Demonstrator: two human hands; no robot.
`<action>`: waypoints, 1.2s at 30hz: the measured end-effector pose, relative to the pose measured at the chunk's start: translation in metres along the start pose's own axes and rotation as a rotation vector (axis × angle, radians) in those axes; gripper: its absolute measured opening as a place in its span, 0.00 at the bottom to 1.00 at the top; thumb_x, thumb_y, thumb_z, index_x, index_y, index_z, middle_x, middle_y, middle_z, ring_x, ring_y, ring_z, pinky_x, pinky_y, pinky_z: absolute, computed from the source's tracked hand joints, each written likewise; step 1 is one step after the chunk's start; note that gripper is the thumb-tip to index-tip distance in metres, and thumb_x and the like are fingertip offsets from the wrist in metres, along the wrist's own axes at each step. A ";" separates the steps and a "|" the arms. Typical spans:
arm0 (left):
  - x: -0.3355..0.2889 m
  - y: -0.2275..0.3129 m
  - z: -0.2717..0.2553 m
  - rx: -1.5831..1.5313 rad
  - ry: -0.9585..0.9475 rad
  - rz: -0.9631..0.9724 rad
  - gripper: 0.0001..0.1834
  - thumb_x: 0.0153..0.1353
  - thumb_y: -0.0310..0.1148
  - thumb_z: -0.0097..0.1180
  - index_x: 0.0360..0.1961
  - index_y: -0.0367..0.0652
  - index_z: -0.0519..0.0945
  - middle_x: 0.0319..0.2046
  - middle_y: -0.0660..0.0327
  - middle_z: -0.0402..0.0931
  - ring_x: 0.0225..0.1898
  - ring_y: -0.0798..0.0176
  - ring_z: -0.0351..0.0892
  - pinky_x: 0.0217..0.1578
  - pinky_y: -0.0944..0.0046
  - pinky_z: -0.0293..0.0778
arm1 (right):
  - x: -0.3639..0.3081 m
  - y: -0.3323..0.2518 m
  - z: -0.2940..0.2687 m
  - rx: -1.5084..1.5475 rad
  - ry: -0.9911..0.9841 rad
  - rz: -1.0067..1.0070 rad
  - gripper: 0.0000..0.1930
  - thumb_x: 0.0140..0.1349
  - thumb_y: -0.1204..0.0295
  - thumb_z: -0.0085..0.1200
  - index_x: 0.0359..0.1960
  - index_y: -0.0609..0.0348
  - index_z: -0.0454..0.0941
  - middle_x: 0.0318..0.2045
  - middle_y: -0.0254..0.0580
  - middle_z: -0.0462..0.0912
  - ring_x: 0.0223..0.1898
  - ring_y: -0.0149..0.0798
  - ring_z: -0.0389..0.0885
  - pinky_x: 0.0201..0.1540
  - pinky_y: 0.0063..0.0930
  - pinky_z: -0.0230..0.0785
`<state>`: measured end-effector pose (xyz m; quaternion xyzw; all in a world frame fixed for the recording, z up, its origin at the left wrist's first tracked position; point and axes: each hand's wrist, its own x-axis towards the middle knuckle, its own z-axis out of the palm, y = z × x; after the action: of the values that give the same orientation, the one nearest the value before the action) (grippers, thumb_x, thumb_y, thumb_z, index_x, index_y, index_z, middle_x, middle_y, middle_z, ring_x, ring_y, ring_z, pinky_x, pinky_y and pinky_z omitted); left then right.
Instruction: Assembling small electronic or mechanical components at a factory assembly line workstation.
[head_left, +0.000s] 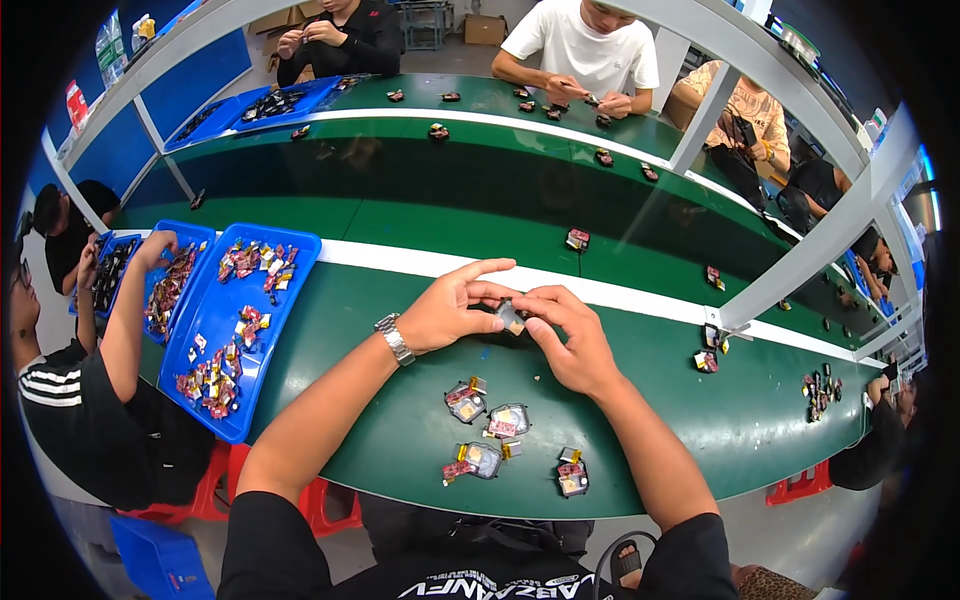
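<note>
Both my hands meet over the green bench and hold a small dark plastic housing (511,320) with a pale patch inside. My left hand (455,312), with a metal watch at its wrist, pinches it from the left side. On the other side, the thumb and fingers of my right hand (572,338) close on it. Below them on the bench lie several similar open housings with red circuit boards and foil-like parts: one housing (465,402) at the left, a middle housing (509,420), a nearer housing (480,460) and a separate housing (573,474) at the right.
Left of my arm, a blue tray (205,312) carries piles of red boards and small parts. A person (75,420) reaches into trays beside it. Ahead, a green conveyor belt (450,215) bears scattered units. A white post (790,260) rises at right; co-workers sit across.
</note>
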<state>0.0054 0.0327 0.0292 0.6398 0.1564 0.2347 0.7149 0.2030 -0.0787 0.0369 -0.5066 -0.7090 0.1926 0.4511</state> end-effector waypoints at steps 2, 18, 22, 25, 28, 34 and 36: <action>-0.001 -0.003 -0.003 -0.218 -0.023 0.015 0.41 0.59 0.26 0.66 0.70 0.39 0.57 0.58 0.52 0.74 0.54 0.61 0.78 0.52 0.62 0.78 | 0.001 -0.005 -0.003 -0.021 -0.004 -0.045 0.15 0.62 0.80 0.54 0.51 0.57 0.81 0.47 0.43 0.78 0.45 0.40 0.80 0.48 0.30 0.74; -0.015 -0.014 0.022 -0.122 0.204 -0.158 0.20 0.71 0.31 0.51 0.61 0.36 0.71 0.56 0.57 0.75 0.51 0.66 0.80 0.51 0.65 0.80 | 0.006 -0.003 -0.006 -0.357 -0.155 -0.251 0.12 0.51 0.79 0.63 0.39 0.55 0.81 0.43 0.39 0.75 0.45 0.44 0.76 0.46 0.36 0.74; -0.015 -0.010 0.023 -0.064 0.193 -0.151 0.20 0.70 0.30 0.51 0.62 0.36 0.71 0.57 0.58 0.75 0.52 0.67 0.79 0.50 0.67 0.80 | 0.008 -0.005 -0.002 -0.278 -0.135 -0.255 0.09 0.50 0.76 0.66 0.33 0.55 0.80 0.45 0.38 0.73 0.50 0.44 0.73 0.50 0.39 0.71; -0.013 -0.012 0.021 -0.078 0.188 -0.127 0.21 0.70 0.30 0.52 0.62 0.36 0.70 0.58 0.60 0.74 0.53 0.67 0.78 0.51 0.67 0.79 | 0.008 0.001 0.002 -0.347 -0.082 -0.233 0.08 0.50 0.75 0.66 0.31 0.56 0.79 0.47 0.39 0.73 0.52 0.45 0.72 0.53 0.39 0.70; -0.012 -0.013 0.019 -0.183 0.147 -0.085 0.23 0.68 0.27 0.54 0.63 0.36 0.69 0.58 0.57 0.74 0.54 0.65 0.78 0.53 0.65 0.79 | 0.009 0.002 0.004 -0.267 -0.057 -0.179 0.06 0.52 0.74 0.65 0.30 0.57 0.79 0.49 0.41 0.73 0.54 0.47 0.71 0.55 0.39 0.69; -0.014 -0.017 0.016 -0.137 0.095 -0.071 0.29 0.62 0.20 0.58 0.64 0.33 0.65 0.57 0.51 0.73 0.55 0.60 0.78 0.56 0.61 0.79 | 0.008 0.003 0.007 -0.175 -0.004 -0.076 0.05 0.55 0.73 0.63 0.30 0.58 0.79 0.54 0.43 0.73 0.59 0.48 0.68 0.58 0.39 0.67; -0.014 -0.013 0.019 -0.215 0.140 -0.106 0.28 0.63 0.21 0.57 0.64 0.33 0.65 0.57 0.52 0.72 0.54 0.61 0.78 0.54 0.60 0.80 | 0.007 0.003 0.008 -0.159 -0.016 -0.069 0.05 0.56 0.73 0.63 0.30 0.58 0.79 0.55 0.42 0.72 0.59 0.48 0.68 0.58 0.39 0.67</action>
<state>0.0052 0.0082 0.0178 0.5324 0.2134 0.2561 0.7781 0.1974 -0.0695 0.0332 -0.5147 -0.7426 0.1241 0.4101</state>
